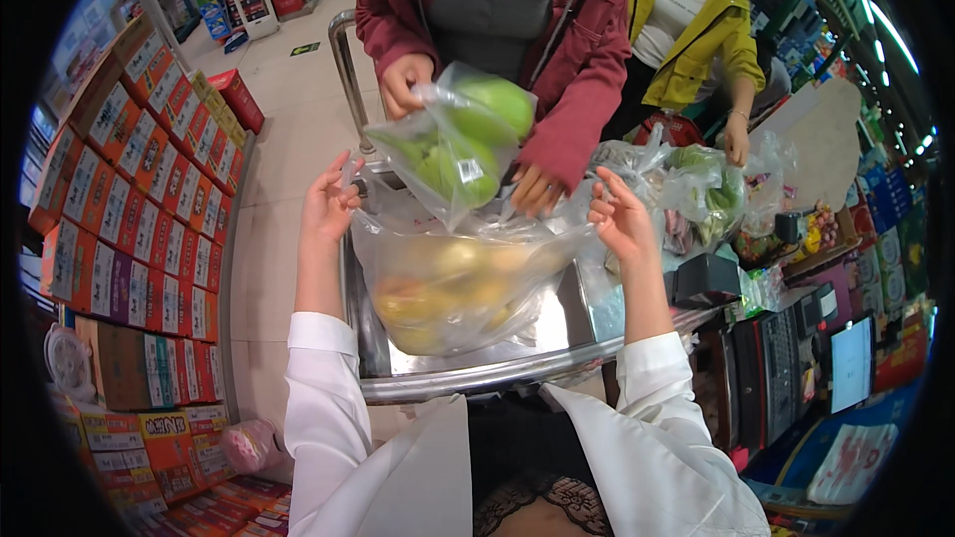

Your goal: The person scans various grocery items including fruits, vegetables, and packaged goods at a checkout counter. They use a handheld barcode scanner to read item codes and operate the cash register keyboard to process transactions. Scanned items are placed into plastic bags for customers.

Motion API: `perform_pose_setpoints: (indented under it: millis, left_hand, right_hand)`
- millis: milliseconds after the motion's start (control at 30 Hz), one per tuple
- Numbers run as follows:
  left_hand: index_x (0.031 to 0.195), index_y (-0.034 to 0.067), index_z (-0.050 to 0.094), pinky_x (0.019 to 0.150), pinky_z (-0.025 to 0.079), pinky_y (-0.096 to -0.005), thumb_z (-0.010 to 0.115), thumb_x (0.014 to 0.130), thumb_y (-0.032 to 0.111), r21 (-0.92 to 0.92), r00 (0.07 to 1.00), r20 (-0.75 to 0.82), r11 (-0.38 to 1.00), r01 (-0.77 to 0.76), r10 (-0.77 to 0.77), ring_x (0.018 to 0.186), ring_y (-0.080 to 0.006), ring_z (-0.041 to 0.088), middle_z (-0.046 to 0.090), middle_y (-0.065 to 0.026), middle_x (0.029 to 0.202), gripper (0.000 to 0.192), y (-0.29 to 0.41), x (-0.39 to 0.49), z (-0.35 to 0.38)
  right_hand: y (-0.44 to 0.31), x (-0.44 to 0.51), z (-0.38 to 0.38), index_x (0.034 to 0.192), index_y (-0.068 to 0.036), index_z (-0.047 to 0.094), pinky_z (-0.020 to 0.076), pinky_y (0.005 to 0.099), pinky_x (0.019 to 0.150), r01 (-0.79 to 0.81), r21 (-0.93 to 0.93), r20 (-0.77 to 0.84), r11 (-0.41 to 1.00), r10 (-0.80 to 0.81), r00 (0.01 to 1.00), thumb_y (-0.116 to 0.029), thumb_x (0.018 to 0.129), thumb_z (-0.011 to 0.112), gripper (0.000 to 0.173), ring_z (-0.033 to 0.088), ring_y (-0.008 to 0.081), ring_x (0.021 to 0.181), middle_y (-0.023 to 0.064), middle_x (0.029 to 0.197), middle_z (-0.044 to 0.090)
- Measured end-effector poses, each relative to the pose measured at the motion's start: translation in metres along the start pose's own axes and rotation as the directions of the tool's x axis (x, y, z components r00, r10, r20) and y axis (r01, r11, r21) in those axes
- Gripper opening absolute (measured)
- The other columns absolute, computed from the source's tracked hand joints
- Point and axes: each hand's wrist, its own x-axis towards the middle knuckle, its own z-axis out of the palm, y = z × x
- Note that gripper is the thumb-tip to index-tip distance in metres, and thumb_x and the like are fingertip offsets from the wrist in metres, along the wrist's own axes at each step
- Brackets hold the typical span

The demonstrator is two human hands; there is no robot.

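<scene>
A large clear plastic bag with yellowish round fruit inside rests on the metal checkout counter. My left hand pinches the bag's upper left edge, and my right hand has the upper right edge between thumb and fingers, so the mouth is spread wide. Over that mouth, a person in a dark red jacket holds a smaller clear bag of green vegetables or fruit, which bears a printed label. That person's other hand is low, near the rear rim of the large bag.
More bagged produce lies to the right, by a person in a yellow-green jacket. A black device, a keyboard and a screen are at right. Stacked cartons line the left. A metal rail rises behind the counter.
</scene>
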Motion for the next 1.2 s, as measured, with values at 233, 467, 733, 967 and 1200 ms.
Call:
perform_pose_setpoints:
  millis: [233, 467, 733, 967, 1200]
  left_hand:
    - [0.135, 0.006, 0.047, 0.052, 0.038, -0.0232, 0.053, 0.090, 0.010, 0.066, 0.995, -0.075, 0.996, -0.054, 0.059, 0.056, -0.0091, 0.040, 0.057, -0.0142, 0.128, 0.045, -0.013, -0.020, 0.010]
    - [0.132, 0.007, 0.049, 0.052, 0.039, -0.0229, 0.055, 0.092, 0.012, 0.123, 0.985, -0.124, 0.987, -0.101, 0.117, 0.057, -0.0092, 0.044, 0.063, -0.0111, 0.122, 0.041, -0.023, -0.049, 0.017]
    - [0.133, 0.009, 0.052, 0.066, 0.047, -0.0275, 0.053, 0.095, 0.017, 0.251, 0.932, -0.231, 0.943, -0.219, 0.278, 0.073, -0.0137, 0.055, 0.062, -0.0136, 0.123, 0.039, -0.027, -0.079, -0.010]
    - [0.132, 0.012, 0.053, 0.078, 0.047, -0.0317, 0.054, 0.094, 0.021, 0.404, 0.843, -0.382, 0.889, -0.217, 0.379, 0.087, -0.0155, 0.059, 0.064, -0.0096, 0.114, 0.039, -0.007, -0.074, -0.031]
    - [0.124, 0.013, 0.056, 0.081, 0.045, -0.0366, 0.055, 0.089, 0.016, 0.597, 0.821, -0.415, 0.798, -0.080, 0.393, 0.094, -0.0139, 0.057, 0.059, -0.0018, 0.109, 0.036, -0.003, -0.049, -0.049]
  right_hand:
    - [0.001, 0.013, 0.010, 0.127, -0.011, 0.054, 0.0448, 0.0283, 0.065, -0.001, 0.000, 0.059, 1.000, 0.001, 0.998, -0.018, 0.097, 0.057, 0.031, 0.054, 0.0120, 0.071, 0.0077, 0.099, 0.061]
    - [0.012, 0.025, 0.004, 0.133, -0.019, 0.043, 0.0494, 0.0284, 0.066, -0.016, -0.057, 0.067, 0.998, 0.019, 0.998, -0.016, 0.097, 0.055, 0.038, 0.061, 0.0151, 0.077, 0.0123, 0.107, 0.067]
    - [0.009, -0.005, -0.007, 0.128, -0.012, 0.048, 0.0466, 0.0264, 0.077, 0.024, -0.520, 0.081, 0.854, 0.021, 0.997, -0.014, 0.089, 0.065, 0.043, 0.064, 0.0140, 0.094, 0.0040, 0.109, 0.063]
    - [-0.027, -0.072, -0.063, 0.119, -0.011, 0.058, 0.0475, 0.0234, 0.075, -0.048, -0.645, 0.114, 0.763, 0.157, 0.981, -0.021, 0.092, 0.064, 0.029, 0.063, 0.0076, 0.084, -0.0004, 0.101, 0.068]
    - [-0.081, -0.134, -0.148, 0.111, -0.010, 0.063, 0.0471, 0.0200, 0.070, -0.053, -0.588, -0.221, 0.807, -0.097, 0.970, -0.017, 0.093, 0.061, 0.020, 0.062, 0.0062, 0.077, -0.0001, 0.095, 0.068]
